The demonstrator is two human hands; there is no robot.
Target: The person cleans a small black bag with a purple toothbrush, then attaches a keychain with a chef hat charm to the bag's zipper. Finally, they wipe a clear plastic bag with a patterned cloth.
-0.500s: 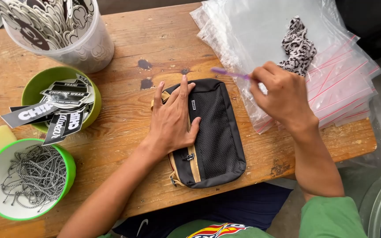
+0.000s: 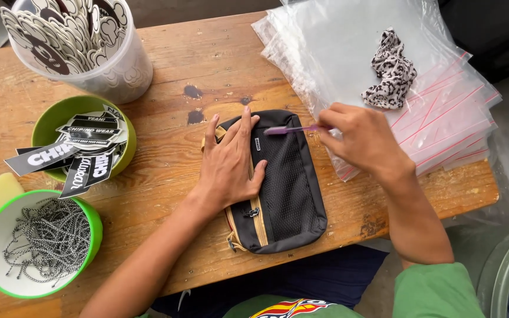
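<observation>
Black pouch [image 2: 278,182] is lying on the table [image 2: 166,65], long axis toward you; your left hand [image 2: 228,165] is pressing it with fingers spread, your right hand [image 2: 363,141] pinching a purple pen [image 2: 293,129] over its top edge.

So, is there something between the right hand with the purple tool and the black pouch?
Nothing visible. The right hand holds the purple tool with its tip directly over the black pouch. The left hand lies flat on the pouch's left part, beside the tip.
</observation>
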